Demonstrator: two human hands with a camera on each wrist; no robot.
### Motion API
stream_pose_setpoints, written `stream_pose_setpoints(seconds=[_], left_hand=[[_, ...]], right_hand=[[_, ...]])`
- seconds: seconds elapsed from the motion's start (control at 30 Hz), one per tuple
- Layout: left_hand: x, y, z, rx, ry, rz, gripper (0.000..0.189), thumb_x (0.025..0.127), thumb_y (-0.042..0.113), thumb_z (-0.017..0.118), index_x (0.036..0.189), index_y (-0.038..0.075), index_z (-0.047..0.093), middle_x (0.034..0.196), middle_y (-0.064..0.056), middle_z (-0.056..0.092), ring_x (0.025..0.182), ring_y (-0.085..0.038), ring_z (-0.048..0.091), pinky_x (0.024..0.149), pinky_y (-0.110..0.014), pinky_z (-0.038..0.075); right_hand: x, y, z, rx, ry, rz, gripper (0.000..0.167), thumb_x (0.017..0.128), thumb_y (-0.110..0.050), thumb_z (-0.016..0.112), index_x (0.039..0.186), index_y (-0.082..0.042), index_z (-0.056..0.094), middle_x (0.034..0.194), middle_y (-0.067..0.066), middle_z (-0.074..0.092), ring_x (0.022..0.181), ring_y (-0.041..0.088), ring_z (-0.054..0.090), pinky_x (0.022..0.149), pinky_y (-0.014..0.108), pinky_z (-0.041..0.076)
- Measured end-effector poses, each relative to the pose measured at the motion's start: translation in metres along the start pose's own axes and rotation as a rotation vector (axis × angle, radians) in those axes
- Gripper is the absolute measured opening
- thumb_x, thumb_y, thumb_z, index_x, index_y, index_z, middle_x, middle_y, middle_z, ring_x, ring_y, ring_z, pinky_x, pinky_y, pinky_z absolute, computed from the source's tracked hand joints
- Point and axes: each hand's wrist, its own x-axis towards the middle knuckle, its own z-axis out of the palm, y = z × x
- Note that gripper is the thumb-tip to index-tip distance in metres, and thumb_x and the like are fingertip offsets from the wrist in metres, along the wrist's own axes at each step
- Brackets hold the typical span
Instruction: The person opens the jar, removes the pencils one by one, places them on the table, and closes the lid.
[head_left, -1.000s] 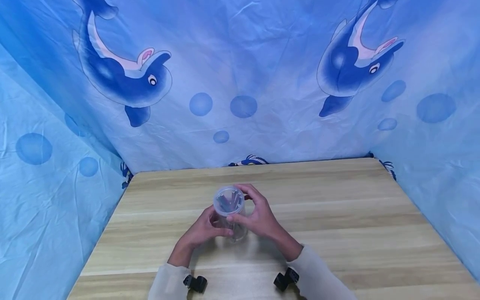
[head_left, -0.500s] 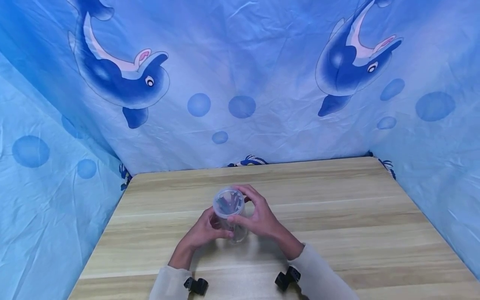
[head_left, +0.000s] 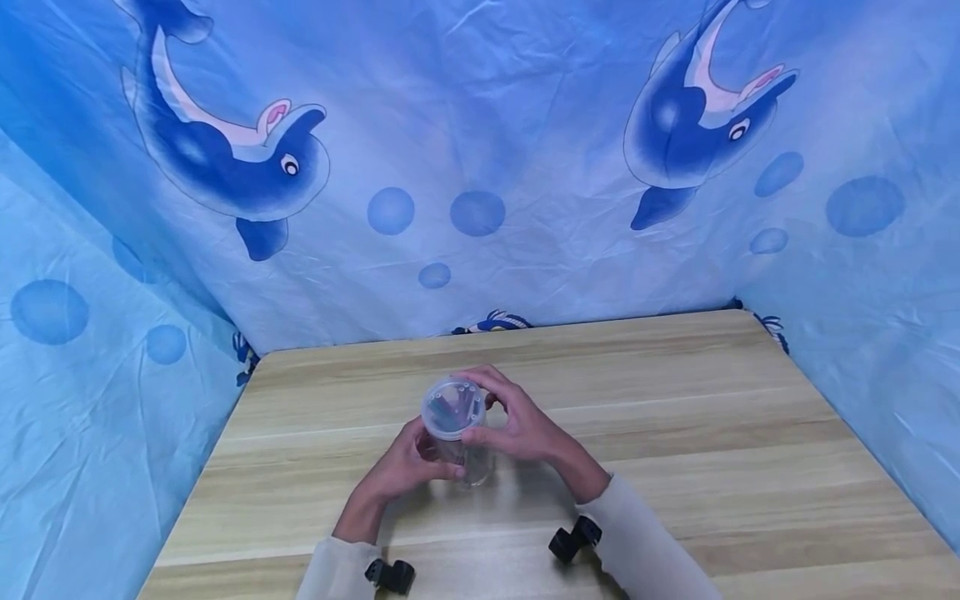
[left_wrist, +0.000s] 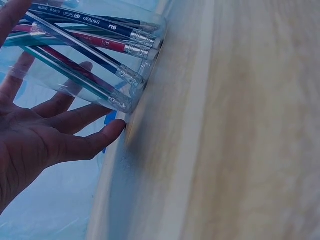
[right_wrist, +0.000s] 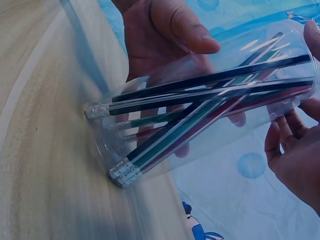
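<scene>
A clear cylindrical jar (head_left: pixel 477 468) stands on the wooden table, tilted slightly in the head view. Several pencils (right_wrist: pixel 200 80) lean and cross inside it, their eraser ends at the jar's base. My left hand (head_left: pixel 405 462) holds the jar's body from the left, thumb in front and fingers behind. Around the rim of the translucent lid (head_left: pixel 450 408), my right hand (head_left: pixel 521 423) grips with the thumb in front and fingers at the back. In the left wrist view, the left fingers (left_wrist: pixel 65 122) spread behind the jar, the lowest close to the table.
The wooden table (head_left: pixel 675 433) extends to both sides. Blue cloth (head_left: pixel 480 108) printed with dolphins hangs behind it and at its sides. A small black device (head_left: pixel 390 575) sits at the left cuff, and another black device (head_left: pixel 573 537) at the right cuff.
The right thumb has shifted slightly rightward along the lid's rim. The jar's top leans a little more to the left, and the head view has moved slightly. The left hand keeps its hold.
</scene>
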Motion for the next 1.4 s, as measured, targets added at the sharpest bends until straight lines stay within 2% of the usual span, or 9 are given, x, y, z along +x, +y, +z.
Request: stream_pose_setpoints(seconds=[0.13, 0.4, 0.53, 0.73, 0.93, 1.03, 1.2, 1.3, 1.4], left_hand=[[0.001, 0.001, 0.0, 0.003, 0.0, -0.002, 0.084, 0.074, 0.005, 0.086, 0.146, 0.023, 0.046, 0.143, -0.001, 0.054, 0.131, -0.028, 0.049, 0.106, -0.054, 0.038], [0.0, -0.001, -0.001, 0.0, -0.008, -0.028, 0.085, 0.075, 0.007, 0.085, 0.148, 0.024, 0.045, 0.145, 0.0, 0.051, 0.134, -0.028, 0.046, 0.109, -0.058, 0.034], [-0.001, -0.001, -0.001, -0.03, -0.019, -0.03, 0.085, 0.076, 0.006, 0.085, 0.148, 0.023, 0.044, 0.147, -0.001, 0.049, 0.137, -0.028, 0.043, 0.112, -0.06, 0.03], [-0.002, -0.001, -0.002, -0.066, -0.027, -0.031, 0.084, 0.076, 0.004, 0.084, 0.148, 0.019, 0.044, 0.148, -0.004, 0.048, 0.14, -0.029, 0.039, 0.114, -0.059, 0.025], [-0.002, -0.004, -0.003, -0.091, -0.039, -0.016, 0.084, 0.076, 0.001, 0.083, 0.149, 0.016, 0.043, 0.148, -0.007, 0.048, 0.14, -0.029, 0.038, 0.115, -0.059, 0.023], [-0.003, -0.005, -0.003, -0.131, -0.029, -0.057, 0.086, 0.075, 0.001, 0.084, 0.149, 0.014, 0.042, 0.148, -0.007, 0.047, 0.141, -0.029, 0.036, 0.116, -0.059, 0.019], [-0.005, -0.011, -0.001, -0.263, 0.013, -0.13, 0.09, 0.07, 0.0, 0.085, 0.149, 0.01, 0.042, 0.149, -0.008, 0.047, 0.144, -0.028, 0.032, 0.118, -0.058, 0.009], [-0.005, -0.018, 0.0, -0.322, 0.029, -0.132, 0.09, 0.07, 0.0, 0.085, 0.149, 0.009, 0.042, 0.149, -0.007, 0.048, 0.144, -0.025, 0.033, 0.119, -0.056, 0.005], [-0.005, -0.022, 0.001, -0.354, 0.031, -0.106, 0.088, 0.07, 0.001, 0.085, 0.148, 0.009, 0.044, 0.147, -0.006, 0.05, 0.142, -0.021, 0.036, 0.119, -0.054, 0.005]], right_hand=[[0.001, 0.0, -0.002, 0.023, -0.018, 0.011, 0.077, 0.088, -0.055, 0.068, 0.145, -0.008, 0.048, 0.13, 0.004, 0.055, 0.111, 0.02, 0.052, 0.082, 0.035, 0.05], [-0.003, 0.001, -0.002, 0.094, 0.055, 0.061, 0.076, 0.081, -0.054, 0.077, 0.133, -0.007, 0.049, 0.128, 0.007, 0.058, 0.113, 0.022, 0.053, 0.083, 0.039, 0.047], [-0.002, 0.0, -0.001, 0.093, 0.063, 0.069, 0.075, 0.079, -0.057, 0.077, 0.13, -0.009, 0.05, 0.126, 0.005, 0.059, 0.113, 0.021, 0.054, 0.084, 0.036, 0.046], [-0.002, 0.001, -0.002, 0.105, 0.053, 0.075, 0.067, 0.083, -0.049, 0.077, 0.132, -0.01, 0.054, 0.125, 0.004, 0.061, 0.112, 0.021, 0.055, 0.083, 0.038, 0.048], [-0.001, 0.005, -0.003, 0.104, 0.026, 0.033, 0.061, 0.087, -0.045, 0.073, 0.134, -0.011, 0.056, 0.124, 0.004, 0.063, 0.107, 0.021, 0.056, 0.08, 0.037, 0.048], [-0.002, 0.005, -0.003, 0.107, 0.021, 0.024, 0.061, 0.089, -0.045, 0.072, 0.136, -0.01, 0.056, 0.126, 0.004, 0.062, 0.106, 0.021, 0.055, 0.079, 0.034, 0.049], [-0.003, 0.004, -0.001, 0.135, 0.021, 0.029, 0.061, 0.09, -0.042, 0.071, 0.138, -0.009, 0.055, 0.127, 0.006, 0.06, 0.108, 0.022, 0.055, 0.081, 0.04, 0.051], [-0.003, 0.003, 0.0, 0.147, 0.017, 0.021, 0.061, 0.091, -0.04, 0.071, 0.139, -0.007, 0.054, 0.129, 0.008, 0.059, 0.11, 0.022, 0.055, 0.082, 0.039, 0.053], [-0.001, 0.003, -0.001, 0.143, 0.011, 0.013, 0.06, 0.091, -0.038, 0.071, 0.14, -0.007, 0.054, 0.131, 0.008, 0.058, 0.112, 0.022, 0.054, 0.083, 0.036, 0.053]])
